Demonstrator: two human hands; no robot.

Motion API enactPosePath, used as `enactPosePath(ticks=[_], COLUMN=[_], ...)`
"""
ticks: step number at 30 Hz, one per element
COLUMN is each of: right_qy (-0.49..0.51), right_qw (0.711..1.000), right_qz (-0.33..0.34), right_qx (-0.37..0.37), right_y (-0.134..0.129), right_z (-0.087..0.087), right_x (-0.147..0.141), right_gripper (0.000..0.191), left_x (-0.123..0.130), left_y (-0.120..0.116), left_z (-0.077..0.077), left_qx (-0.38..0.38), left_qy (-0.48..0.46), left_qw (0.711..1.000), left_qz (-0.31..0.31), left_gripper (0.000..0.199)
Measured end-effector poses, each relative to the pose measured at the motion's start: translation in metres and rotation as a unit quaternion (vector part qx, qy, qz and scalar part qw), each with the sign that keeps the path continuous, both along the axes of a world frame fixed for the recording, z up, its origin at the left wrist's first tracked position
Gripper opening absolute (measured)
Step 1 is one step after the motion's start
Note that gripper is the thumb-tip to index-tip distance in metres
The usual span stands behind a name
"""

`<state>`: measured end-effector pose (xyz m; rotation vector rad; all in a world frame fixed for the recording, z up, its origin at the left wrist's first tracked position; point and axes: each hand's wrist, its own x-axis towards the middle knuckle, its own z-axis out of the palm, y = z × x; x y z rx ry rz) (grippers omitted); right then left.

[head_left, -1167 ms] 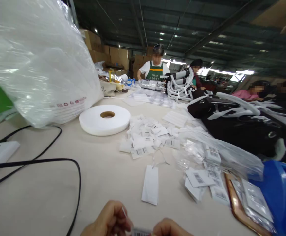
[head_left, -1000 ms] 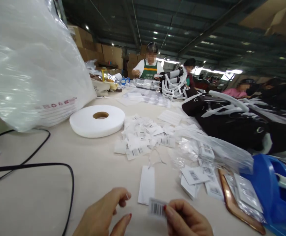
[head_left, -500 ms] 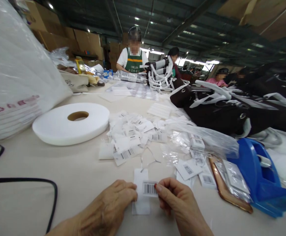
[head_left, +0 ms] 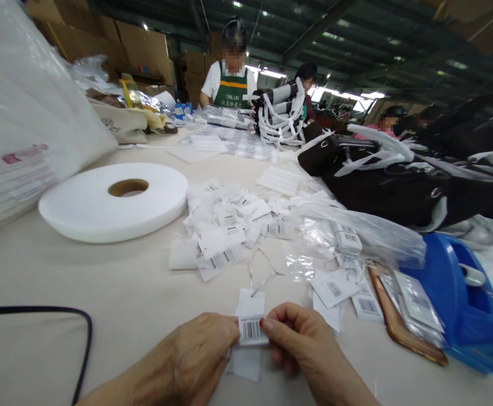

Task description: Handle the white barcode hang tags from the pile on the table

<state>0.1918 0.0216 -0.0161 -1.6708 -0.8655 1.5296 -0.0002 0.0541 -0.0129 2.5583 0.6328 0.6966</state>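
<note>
A white hang tag with a string loop lies on the table between my hands. Across it sits a barcode label, its two ends at my fingertips. My left hand is closed at the label's left edge, its fingers pressed together. My right hand pinches the label's right edge between thumb and index finger. Under the tag, a paler strip shows toward me. Just beyond is a heap of white tags, some with printed barcodes.
A white tape roll lies left, near a large plastic bag. A blue tape dispenser and a brown tray stand right. Black bags pile up behind. A person stands across the table.
The barcode label has shifted left and now lies across the tag, where before it stuck out to the right. My right hand has moved closer to my left. The view has shifted slightly.
</note>
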Motion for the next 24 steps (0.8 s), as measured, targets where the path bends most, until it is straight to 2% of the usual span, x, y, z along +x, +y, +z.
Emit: enactPosePath(ticks=[4, 10, 15, 24], right_qy=[0.050, 0.002, -0.019, -0.050], right_qw=[0.998, 0.999, 0.998, 0.997], right_qz=[-0.026, -0.036, -0.037, -0.026], right_qx=[-0.011, -0.020, -0.045, -0.045], right_y=[-0.002, -0.002, 0.000, 0.000], right_z=[0.000, -0.004, -0.003, -0.001], right_x=[-0.001, -0.010, -0.015, -0.017], right_gripper=[0.029, 0.027, 0.023, 0.017], left_x=[-0.001, -0.007, -0.013, -0.014], left_y=[-0.001, -0.001, 0.002, 0.003], left_z=[0.000, 0.003, 0.001, -0.004], left_qx=[0.051, 0.124, 0.126, 0.158], left_qy=[0.018, 0.039, 0.055, 0.033], left_qw=[0.999, 0.991, 0.990, 0.987], left_qz=[-0.002, 0.013, 0.018, 0.022], left_gripper=[0.025, 0.031, 0.028, 0.027])
